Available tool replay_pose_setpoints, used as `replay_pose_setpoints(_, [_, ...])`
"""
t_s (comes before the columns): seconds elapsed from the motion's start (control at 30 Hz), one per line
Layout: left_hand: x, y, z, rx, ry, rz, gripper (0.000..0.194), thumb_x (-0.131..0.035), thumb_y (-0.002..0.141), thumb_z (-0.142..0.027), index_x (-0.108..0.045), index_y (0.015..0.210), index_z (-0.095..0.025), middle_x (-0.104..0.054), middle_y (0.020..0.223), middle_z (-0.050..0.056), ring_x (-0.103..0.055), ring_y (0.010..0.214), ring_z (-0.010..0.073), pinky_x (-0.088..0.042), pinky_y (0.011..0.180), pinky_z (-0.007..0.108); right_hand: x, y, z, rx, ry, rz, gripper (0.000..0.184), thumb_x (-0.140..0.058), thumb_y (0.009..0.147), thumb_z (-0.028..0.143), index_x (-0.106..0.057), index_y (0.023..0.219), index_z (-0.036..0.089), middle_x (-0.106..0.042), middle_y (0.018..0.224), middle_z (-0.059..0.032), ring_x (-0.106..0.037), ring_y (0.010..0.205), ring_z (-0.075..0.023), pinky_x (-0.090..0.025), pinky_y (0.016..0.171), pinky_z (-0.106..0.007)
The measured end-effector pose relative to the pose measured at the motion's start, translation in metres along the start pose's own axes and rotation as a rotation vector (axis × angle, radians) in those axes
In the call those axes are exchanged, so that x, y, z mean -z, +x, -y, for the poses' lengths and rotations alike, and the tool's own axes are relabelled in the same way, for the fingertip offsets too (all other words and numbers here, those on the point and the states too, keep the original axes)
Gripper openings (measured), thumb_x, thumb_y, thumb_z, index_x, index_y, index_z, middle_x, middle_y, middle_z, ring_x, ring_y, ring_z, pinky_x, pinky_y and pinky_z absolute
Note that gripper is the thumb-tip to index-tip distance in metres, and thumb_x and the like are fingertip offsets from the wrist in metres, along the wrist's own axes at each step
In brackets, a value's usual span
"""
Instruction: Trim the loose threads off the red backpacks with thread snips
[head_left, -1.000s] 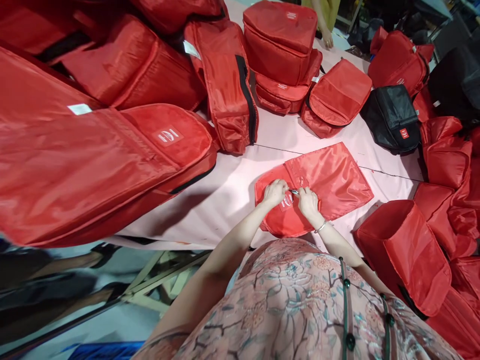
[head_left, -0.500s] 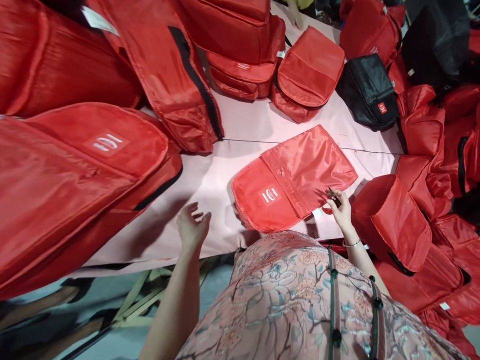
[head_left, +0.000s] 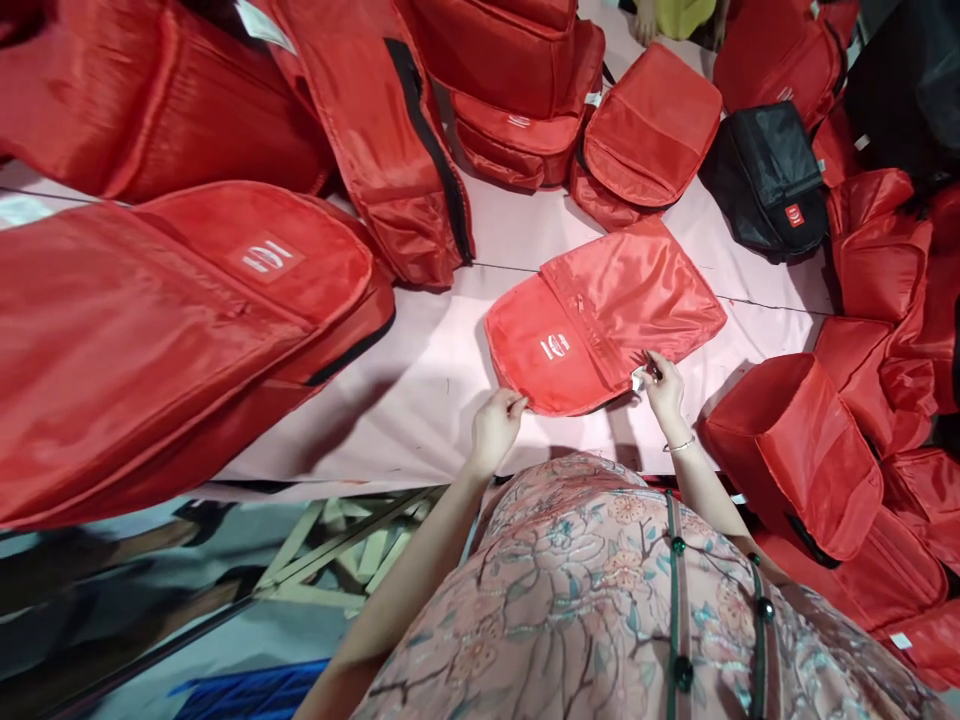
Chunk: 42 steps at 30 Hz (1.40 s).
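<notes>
A red backpack panel (head_left: 559,345) with a white printed logo and a zip across its middle lies flat on the pale pink cloth in front of me. My left hand (head_left: 497,430) pinches its rounded lower edge between thumb and fingers. At the panel's near right edge, beside a small white tag (head_left: 638,378), is my right hand (head_left: 664,388). Its fingers are closed around small dark thread snips (head_left: 651,368), mostly covered by the hand.
Large red backpacks (head_left: 187,330) crowd the left side, and more red bags (head_left: 795,450) are heaped at the right. A black backpack (head_left: 772,180) sits at the back right. Across the table a person's hand (head_left: 646,20) shows at the top. The pink cloth (head_left: 427,390) covers the table.
My left hand has moved right from the bare cloth and taken hold of the panel's edge. My right hand has shifted slightly toward the white tag, still with the snips.
</notes>
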<state>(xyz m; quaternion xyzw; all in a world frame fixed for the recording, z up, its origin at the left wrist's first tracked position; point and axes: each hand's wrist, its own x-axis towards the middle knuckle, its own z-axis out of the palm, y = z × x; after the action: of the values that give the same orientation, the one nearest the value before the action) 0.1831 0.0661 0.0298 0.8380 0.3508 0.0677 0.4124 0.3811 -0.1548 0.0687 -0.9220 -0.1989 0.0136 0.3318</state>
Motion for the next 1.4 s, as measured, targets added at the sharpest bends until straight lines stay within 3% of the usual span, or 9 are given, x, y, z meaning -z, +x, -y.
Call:
replay_pose_setpoints(0.1, [-0.006,0.003,-0.014,-0.237,-0.002,0.058,0.022,-0.049,0.084,-0.030,-0.061,0.099,-0.020,-0.065,0.105,0.007,-0.057,0.099,0.0189,-0.043,0.090,0.031,-0.002,0.007,0.014,0.015,-0.040,-0.058,0.040,-0.050,0.082,0.029,-0.054,0.120,0.015,-0.061,0.105,-0.0109,-0.056,0.096,-0.0210,-0.044,0.087,-0.035])
replay_pose_setpoints(0.2, [-0.014,0.009,-0.020,-0.341,0.016,0.175,0.025,-0.055,0.082,-0.029,-0.061,0.106,-0.021,-0.064,0.109,0.006,-0.056,0.102,0.0186,-0.042,0.092,0.030,-0.005,-0.008,0.030,0.067,-0.016,-0.048,0.043,-0.046,0.085,0.032,-0.050,0.123,0.013,-0.059,0.108,-0.0140,-0.054,0.102,-0.0229,-0.043,0.090,-0.037])
replay_pose_setpoints(0.43, [-0.008,0.026,-0.030,-0.396,0.265,0.330,0.014,-0.057,0.080,-0.027,-0.068,0.089,-0.023,-0.065,0.092,0.005,-0.056,0.088,0.0197,-0.041,0.079,0.028,-0.019,-0.059,0.041,0.047,0.118,0.422,0.032,-0.046,0.088,0.033,-0.060,0.112,0.017,-0.065,0.112,-0.0084,-0.061,0.101,-0.0198,-0.046,0.088,-0.031])
replay_pose_setpoints(0.57, [-0.003,0.031,-0.040,-0.410,0.323,0.401,0.015,-0.052,0.082,-0.025,-0.067,0.082,-0.023,-0.064,0.088,0.003,-0.056,0.081,0.0175,-0.039,0.070,0.025,-0.022,-0.064,0.046,0.062,0.064,0.482,0.031,-0.049,0.088,0.037,-0.060,0.114,0.024,-0.067,0.109,-0.0035,-0.063,0.097,-0.0189,-0.048,0.082,-0.029])
replay_pose_setpoints(0.8, [-0.022,0.027,-0.046,-0.182,0.361,0.253,0.020,-0.044,0.085,-0.020,-0.063,0.087,-0.016,-0.063,0.092,0.008,-0.057,0.085,0.0196,-0.040,0.072,0.028,-0.026,-0.064,0.059,0.045,-0.109,0.486,0.028,-0.051,0.087,0.042,-0.056,0.106,0.022,-0.070,0.090,-0.0023,-0.066,0.080,-0.0192,-0.045,0.066,-0.025])
replay_pose_setpoints(1.03, [-0.023,0.027,-0.042,-0.174,0.280,0.227,0.022,-0.041,0.086,-0.021,-0.063,0.085,-0.017,-0.064,0.092,0.007,-0.058,0.084,0.0178,-0.040,0.074,0.027,-0.035,-0.064,0.062,0.106,-0.130,0.540,0.022,-0.048,0.090,0.041,-0.058,0.100,0.024,-0.069,0.092,-0.0022,-0.065,0.086,-0.0173,-0.042,0.069,-0.023])
replay_pose_setpoints(1.23, [-0.027,0.029,-0.036,-0.173,0.248,0.219,0.019,-0.044,0.083,-0.019,-0.063,0.083,-0.018,-0.064,0.089,0.007,-0.058,0.084,0.0184,-0.040,0.074,0.027,-0.041,-0.056,0.072,0.094,-0.226,0.591,0.022,-0.049,0.088,0.041,-0.059,0.099,0.024,-0.069,0.086,-0.0023,-0.064,0.077,-0.0178,-0.039,0.063,-0.023])
replay_pose_setpoints(1.4, [-0.025,0.030,-0.036,-0.149,0.031,0.181,0.015,-0.046,0.081,-0.021,-0.058,0.074,-0.017,-0.061,0.081,0.006,-0.056,0.077,0.0179,-0.040,0.072,0.028,-0.033,-0.051,0.080,0.024,-0.014,0.595,0.013,-0.055,0.083,0.033,-0.059,0.084,0.021,-0.067,0.080,-0.0018,-0.060,0.074,-0.0165,-0.039,0.065,-0.023])
